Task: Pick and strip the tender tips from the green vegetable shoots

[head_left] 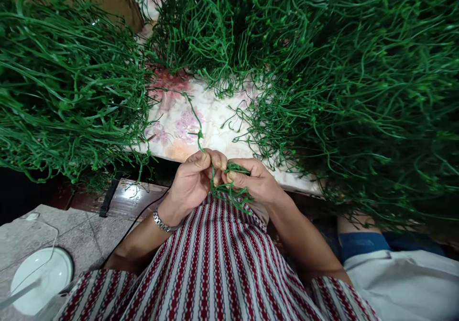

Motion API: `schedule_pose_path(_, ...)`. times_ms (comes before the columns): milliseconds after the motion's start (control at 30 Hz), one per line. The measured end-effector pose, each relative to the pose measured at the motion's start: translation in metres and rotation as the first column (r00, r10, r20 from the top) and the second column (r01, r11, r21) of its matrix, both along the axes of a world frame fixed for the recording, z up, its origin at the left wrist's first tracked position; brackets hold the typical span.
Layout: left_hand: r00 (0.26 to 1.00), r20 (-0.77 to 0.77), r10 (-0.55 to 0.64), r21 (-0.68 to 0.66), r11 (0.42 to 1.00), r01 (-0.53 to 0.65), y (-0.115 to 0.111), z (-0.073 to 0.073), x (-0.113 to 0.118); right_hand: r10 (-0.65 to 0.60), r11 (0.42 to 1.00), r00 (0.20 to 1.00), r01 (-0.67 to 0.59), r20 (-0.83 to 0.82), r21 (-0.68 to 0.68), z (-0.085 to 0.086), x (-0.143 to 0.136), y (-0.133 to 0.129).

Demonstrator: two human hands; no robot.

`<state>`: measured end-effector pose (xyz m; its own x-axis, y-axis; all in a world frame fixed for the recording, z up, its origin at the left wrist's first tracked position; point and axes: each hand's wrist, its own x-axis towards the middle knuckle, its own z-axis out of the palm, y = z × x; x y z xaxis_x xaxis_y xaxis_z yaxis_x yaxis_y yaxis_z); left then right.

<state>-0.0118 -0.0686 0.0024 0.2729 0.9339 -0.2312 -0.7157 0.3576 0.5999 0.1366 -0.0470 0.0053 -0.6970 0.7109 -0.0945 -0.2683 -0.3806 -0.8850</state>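
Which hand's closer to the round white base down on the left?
Left. The left hand is ahead and right of the base; the right hand is farther right.

A thin green stem (200, 141), slightly crooked with a knobby joint and short side shoots, pokes up from the left hand's (191, 175) fingertips over the flowered cloth (211, 113). Beside it, a small tangled green bunch (234, 194) droops from the right hand (258, 181).
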Motion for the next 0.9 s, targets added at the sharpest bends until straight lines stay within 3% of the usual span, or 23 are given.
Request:
schedule_pose_path(533,0.999,-0.035,-0.002,-0.026,1.000,0.001,-0.002,0.006,0.001,0.204,0.979,0.977,-0.205,-0.064,-0.009,-0.008,0.003,0.004)
schedule_pose_path(700,0.998,0.000,-0.064,-0.022,0.998,0.064,0.001,0.007,-0.001,0.233,0.967,0.972,-0.232,0.004,0.106,-0.005,0.008,0.008)
schedule_pose_path(767,0.996,-0.030,-0.080,-0.010,0.997,0.080,0.003,0.008,-0.004,0.180,0.965,0.978,-0.197,0.105,0.173,-0.004,0.009,0.009)
schedule_pose_path(900,0.969,-0.246,0.021,0.068,0.998,-0.005,0.005,0.008,-0.007,-0.024,0.924,0.923,-0.127,0.385,0.361,-0.002,0.007,0.008)
